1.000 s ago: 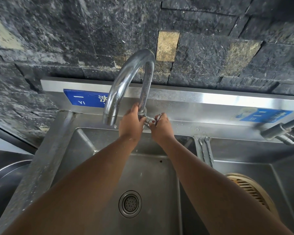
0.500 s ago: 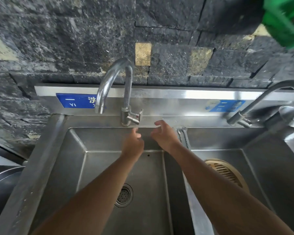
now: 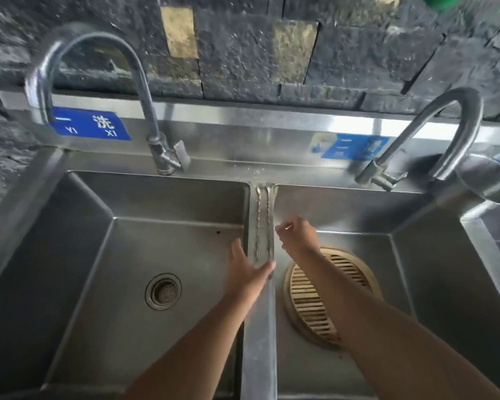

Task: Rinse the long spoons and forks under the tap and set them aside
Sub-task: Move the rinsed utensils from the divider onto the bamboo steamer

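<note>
You see a dull silver sink (image 3: 162, 197) and taps (image 3: 145, 90) against a wall (image 3: 243, 53) of dark grey stone with two mustard-yellow blocks (image 3: 179, 33). The label (image 3: 91, 127) is blue with white characters. The tan steamer lid (image 3: 315, 301) is slatted in stripes.

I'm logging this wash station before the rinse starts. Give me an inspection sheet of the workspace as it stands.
Surface: steel double sink, left basin bare with drain, no water running.
Job's things: no spoons or forks seen; left tap, right tap.
Clutter: round bamboo steamer tray in right basin.
Grippers: left hand open over the divider; right hand loosely curled, appears empty.
Cables: nothing seen.
Surroundings: dark stone wall, blue labels on the backsplash.
</note>
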`<state>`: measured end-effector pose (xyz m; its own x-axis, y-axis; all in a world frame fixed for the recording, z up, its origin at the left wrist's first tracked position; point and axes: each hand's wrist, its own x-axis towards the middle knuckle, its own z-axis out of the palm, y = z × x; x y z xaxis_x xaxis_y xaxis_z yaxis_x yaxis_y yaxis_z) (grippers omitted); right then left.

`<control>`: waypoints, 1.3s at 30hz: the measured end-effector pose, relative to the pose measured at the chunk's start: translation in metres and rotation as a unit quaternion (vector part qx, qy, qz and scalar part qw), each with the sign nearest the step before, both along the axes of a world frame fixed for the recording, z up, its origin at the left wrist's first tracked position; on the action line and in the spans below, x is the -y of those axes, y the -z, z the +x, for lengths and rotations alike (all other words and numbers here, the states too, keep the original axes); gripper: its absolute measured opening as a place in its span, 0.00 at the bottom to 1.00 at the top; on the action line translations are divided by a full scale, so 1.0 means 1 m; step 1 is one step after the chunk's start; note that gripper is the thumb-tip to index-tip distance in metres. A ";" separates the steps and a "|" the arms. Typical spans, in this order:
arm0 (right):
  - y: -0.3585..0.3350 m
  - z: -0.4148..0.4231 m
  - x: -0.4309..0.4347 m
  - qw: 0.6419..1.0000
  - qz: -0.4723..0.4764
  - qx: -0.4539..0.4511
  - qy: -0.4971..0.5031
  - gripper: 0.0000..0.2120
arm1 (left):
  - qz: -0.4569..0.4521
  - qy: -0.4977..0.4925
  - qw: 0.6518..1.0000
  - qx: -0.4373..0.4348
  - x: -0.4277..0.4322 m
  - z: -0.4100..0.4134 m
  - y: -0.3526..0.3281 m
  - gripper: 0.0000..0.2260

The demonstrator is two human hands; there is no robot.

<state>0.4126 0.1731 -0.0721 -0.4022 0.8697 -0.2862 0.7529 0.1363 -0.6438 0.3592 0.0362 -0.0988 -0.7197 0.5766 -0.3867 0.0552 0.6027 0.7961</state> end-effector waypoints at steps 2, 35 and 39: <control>0.010 0.002 -0.001 1.000 -0.002 0.005 -0.026 0.10 | -0.010 -0.013 1.000 -0.014 0.004 0.020 0.010 0.46; 0.015 0.021 -0.044 0.995 0.046 -0.061 -0.057 0.13 | -0.147 0.000 0.960 -0.237 0.006 0.047 0.023 0.39; 0.034 0.053 -0.054 0.997 0.055 -0.021 -0.041 0.11 | -0.156 0.005 0.958 -0.241 0.005 0.046 0.028 0.40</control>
